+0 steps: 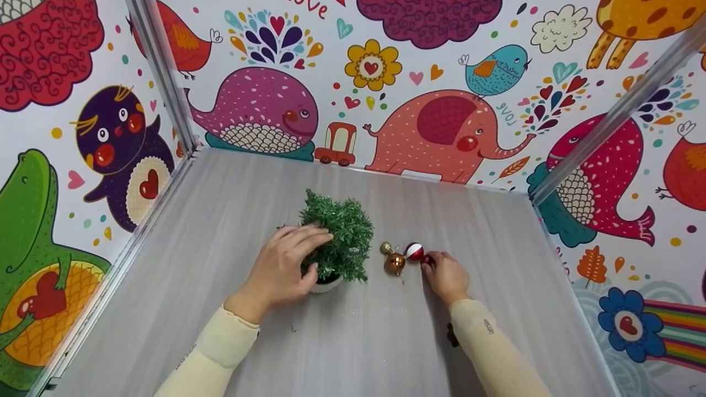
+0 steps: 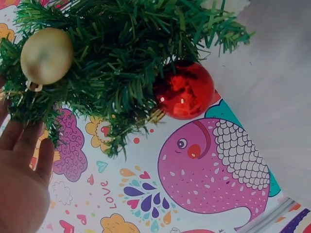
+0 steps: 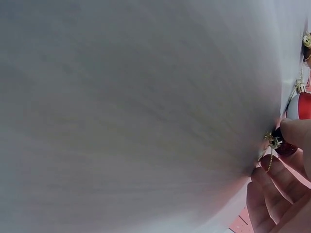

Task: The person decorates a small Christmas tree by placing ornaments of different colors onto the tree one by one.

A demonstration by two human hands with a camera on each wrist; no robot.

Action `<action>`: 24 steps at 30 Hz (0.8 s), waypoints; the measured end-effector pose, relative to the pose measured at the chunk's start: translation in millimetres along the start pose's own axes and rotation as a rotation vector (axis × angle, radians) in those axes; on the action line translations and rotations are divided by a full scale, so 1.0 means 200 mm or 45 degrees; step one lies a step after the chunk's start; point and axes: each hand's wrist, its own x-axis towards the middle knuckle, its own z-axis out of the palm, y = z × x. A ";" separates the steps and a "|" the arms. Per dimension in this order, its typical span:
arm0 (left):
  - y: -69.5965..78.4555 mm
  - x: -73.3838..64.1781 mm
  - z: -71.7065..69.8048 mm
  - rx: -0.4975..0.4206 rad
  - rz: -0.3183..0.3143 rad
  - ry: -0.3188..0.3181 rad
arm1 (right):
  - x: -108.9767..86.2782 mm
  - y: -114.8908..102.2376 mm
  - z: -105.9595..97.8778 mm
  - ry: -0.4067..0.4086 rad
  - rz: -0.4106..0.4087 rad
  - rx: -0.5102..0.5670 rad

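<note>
A small artificial Christmas tree [image 1: 345, 231] stands in a white pot [image 1: 326, 286] on the table. My left hand [image 1: 282, 266] rests against the tree's left side, fingers extended over the branches. In the left wrist view, a gold bauble [image 2: 47, 54] and a shiny red bauble [image 2: 188, 91] hang among the branches. To the right of the tree, my right hand [image 1: 448, 277] pinches a small dark red bauble [image 3: 286, 148] between thumb and finger; its gold cap and string loop show. Close beside those fingers lies a red-and-white bauble [image 1: 414, 252].
An orange-brown bauble [image 1: 395, 264] and a small gold glitter bauble [image 1: 385, 247] lie together between the tree and my right hand. Cartoon-printed walls [image 1: 342, 99] with metal corner strips surround the grey table [image 1: 364, 353] at the back and sides.
</note>
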 end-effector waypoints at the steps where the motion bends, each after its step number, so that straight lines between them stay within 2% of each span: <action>1: 0.00 0.00 0.00 -0.001 0.003 0.001 | 0.00 0.00 0.00 0.005 -0.002 0.001; 14: 0.01 0.00 0.01 -0.010 -0.021 0.016 | 0.01 0.02 -0.02 -0.042 0.023 0.033; 19: 0.01 0.00 0.01 -0.005 -0.042 0.010 | 0.00 0.01 -0.06 -0.026 0.043 0.073; 24: 0.02 -0.01 0.01 0.010 -0.042 0.014 | -0.03 -0.03 -0.15 0.009 0.060 0.135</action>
